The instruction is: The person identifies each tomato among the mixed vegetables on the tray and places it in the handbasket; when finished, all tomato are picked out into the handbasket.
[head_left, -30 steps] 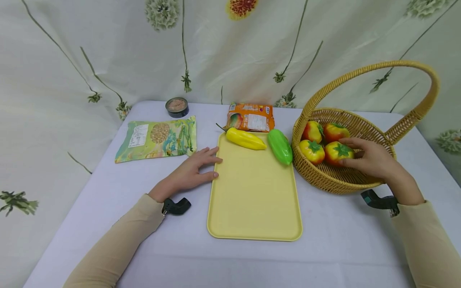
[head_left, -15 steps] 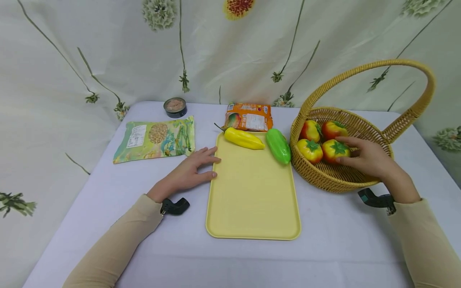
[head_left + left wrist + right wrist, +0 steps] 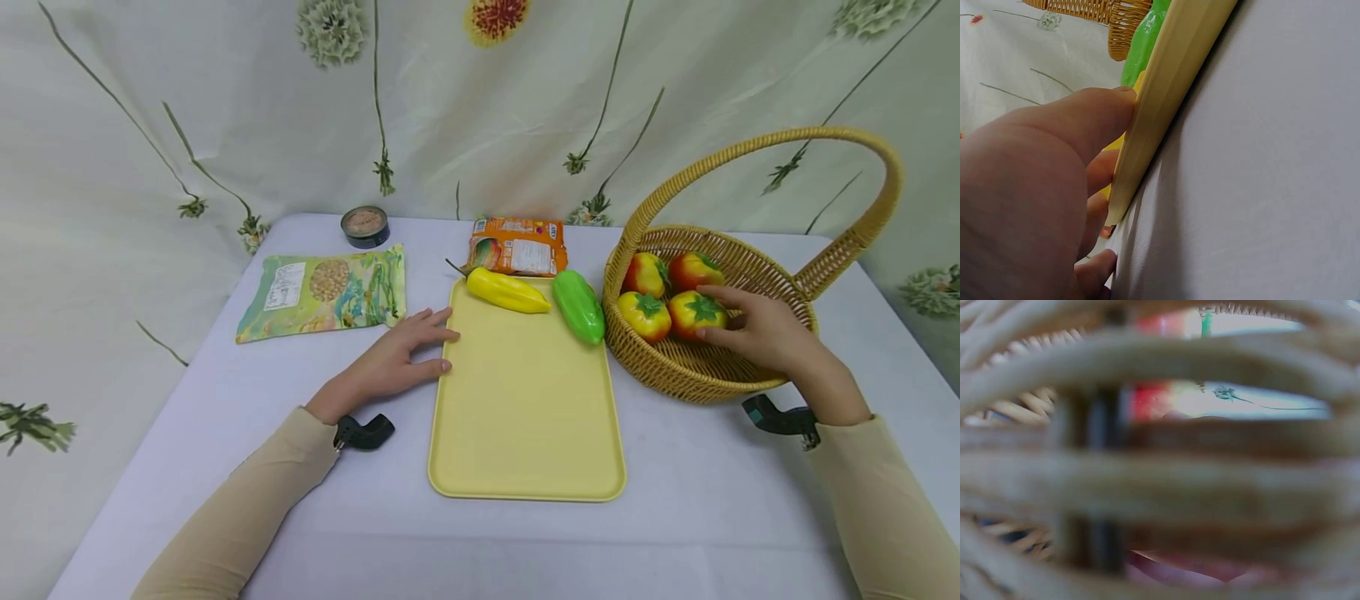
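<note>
Now the right hand [image 3: 757, 333] reaches into the basket [image 3: 720, 375] on the right, its fingers curled on a red-and-yellow tomato [image 3: 693, 312]. The left hand [image 3: 393, 362] lies flat and open on the worktop [image 3: 225, 350], touching the yellow tray's [image 3: 525, 417] left edge.

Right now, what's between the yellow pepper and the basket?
In the head view, a green cucumber lies between the yellow pepper and the basket.

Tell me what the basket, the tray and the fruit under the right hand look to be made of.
Basket: woven wicker or rattan, matte tan, strands visible.
Tray: probably plastic, pale yellow, smooth with a moulded rim.
Fruit: likely imitation, plastic or foam; glossy, evenly painted red-yellow skin with a flat green top. The right hand holds it.
</note>
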The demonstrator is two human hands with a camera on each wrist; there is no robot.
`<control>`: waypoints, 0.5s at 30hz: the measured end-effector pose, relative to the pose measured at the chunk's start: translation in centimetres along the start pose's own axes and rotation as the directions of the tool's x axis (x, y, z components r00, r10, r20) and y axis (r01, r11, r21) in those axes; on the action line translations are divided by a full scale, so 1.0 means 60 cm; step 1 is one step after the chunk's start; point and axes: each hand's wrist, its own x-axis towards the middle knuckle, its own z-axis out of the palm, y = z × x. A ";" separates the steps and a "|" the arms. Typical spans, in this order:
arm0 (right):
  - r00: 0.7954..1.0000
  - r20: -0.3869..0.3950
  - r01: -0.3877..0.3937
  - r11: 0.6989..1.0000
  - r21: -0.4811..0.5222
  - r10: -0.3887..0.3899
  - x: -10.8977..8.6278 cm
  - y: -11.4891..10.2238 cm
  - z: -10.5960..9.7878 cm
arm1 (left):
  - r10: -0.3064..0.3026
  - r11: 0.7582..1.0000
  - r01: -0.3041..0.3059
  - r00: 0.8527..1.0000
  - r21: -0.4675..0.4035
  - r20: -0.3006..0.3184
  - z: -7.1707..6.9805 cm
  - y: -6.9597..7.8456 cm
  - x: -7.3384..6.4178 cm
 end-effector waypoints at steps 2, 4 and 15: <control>1.000 -0.001 0.002 1.000 -0.006 -0.002 0.001 0.000 0.000 | 0.005 1.000 -0.005 1.000 0.000 -0.005 0.000 -0.001 -0.001; 1.000 -0.001 0.000 1.000 -0.009 0.000 0.001 -0.001 0.000 | 0.008 1.000 -0.008 1.000 0.002 -0.008 0.001 -0.002 -0.002; 1.000 -0.008 -0.018 1.000 -0.006 0.018 0.000 -0.001 0.004 | 0.009 1.000 -0.009 1.000 0.006 -0.005 0.001 -0.003 0.000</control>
